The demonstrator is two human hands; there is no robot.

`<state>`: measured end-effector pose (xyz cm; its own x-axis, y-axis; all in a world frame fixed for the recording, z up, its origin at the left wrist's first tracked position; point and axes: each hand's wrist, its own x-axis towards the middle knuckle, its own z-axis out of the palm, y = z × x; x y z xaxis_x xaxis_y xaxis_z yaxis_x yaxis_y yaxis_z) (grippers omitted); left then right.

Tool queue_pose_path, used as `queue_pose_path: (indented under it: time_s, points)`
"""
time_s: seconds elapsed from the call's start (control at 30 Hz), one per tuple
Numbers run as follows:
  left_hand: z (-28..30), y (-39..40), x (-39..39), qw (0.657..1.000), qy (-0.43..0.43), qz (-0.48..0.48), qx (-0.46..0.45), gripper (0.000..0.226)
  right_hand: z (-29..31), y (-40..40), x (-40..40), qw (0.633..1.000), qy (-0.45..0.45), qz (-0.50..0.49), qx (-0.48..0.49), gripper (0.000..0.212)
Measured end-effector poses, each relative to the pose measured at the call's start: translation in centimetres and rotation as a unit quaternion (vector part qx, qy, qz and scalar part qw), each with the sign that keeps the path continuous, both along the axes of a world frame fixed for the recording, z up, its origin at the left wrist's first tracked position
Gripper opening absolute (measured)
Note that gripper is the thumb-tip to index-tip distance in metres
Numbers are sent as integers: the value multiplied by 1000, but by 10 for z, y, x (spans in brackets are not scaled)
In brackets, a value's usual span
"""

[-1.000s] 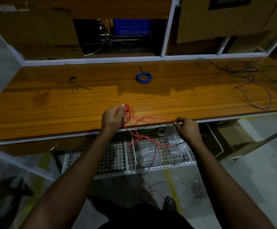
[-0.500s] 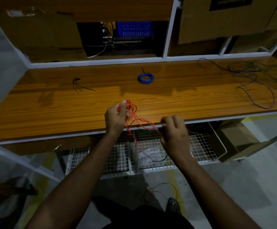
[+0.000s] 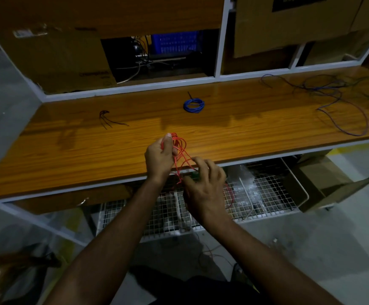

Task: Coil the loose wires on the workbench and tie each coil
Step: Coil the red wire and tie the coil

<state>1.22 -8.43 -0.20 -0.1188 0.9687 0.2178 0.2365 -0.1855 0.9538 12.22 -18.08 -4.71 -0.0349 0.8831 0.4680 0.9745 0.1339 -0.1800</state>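
Note:
A red wire [image 3: 180, 145] hangs in several loops over the front edge of the wooden workbench [image 3: 69, 155]. My left hand [image 3: 159, 156] grips the top of the loops, thumb up. My right hand [image 3: 204, 186] sits just right of it at the bench edge, its fingers curled round the trailing red strand. A finished blue coil [image 3: 193, 105] with a dark tie lies farther back. Loose purple and dark wires [image 3: 341, 100] sprawl at the far right.
A few short dark ties [image 3: 108, 119] lie at the back left of the bench. Cardboard boxes [image 3: 64, 56] and a blue crate [image 3: 177, 41] fill the shelf behind. A white wire basket [image 3: 267, 194] sits under the bench.
My right hand has drawn in leftward along the red wire, from well apart to right beside my left hand, and the slack loop between them has shortened.

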Motion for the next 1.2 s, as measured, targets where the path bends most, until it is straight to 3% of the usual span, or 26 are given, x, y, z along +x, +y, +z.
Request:
queue_pose_path:
  time_s: [0.13, 0.23, 0.33, 0.53, 0.73, 0.93, 1.2]
  points:
    - [4, -1, 3, 998, -49, -16, -19, 42, -14, 2, 4, 993, 10, -96, -71, 42]
    - [5, -3, 5, 997, -66, -28, -38, 39, -15, 12, 7, 990, 9, -105, -89, 27]
    - [4, 0, 3, 995, -84, -20, -55, 35, -16, 21, 10, 990, 12, -113, -78, 16]
    - [8, 1, 4, 990, -113, 22, -77, 37, -17, 24, 1, 993, 28, -85, -71, 34]
    - [14, 0, 10, 992, -106, 35, -65, 41, -13, 32, 2, 989, 71, -130, 0, 12]
    - [19, 2, 14, 981, -163, 46, -97, 36, -9, 39, 10, 997, 12, -76, -33, 41]
    - [27, 2, 17, 980, -174, 29, -94, 30, -14, 42, 6, 992, 66, -110, -2, 12]
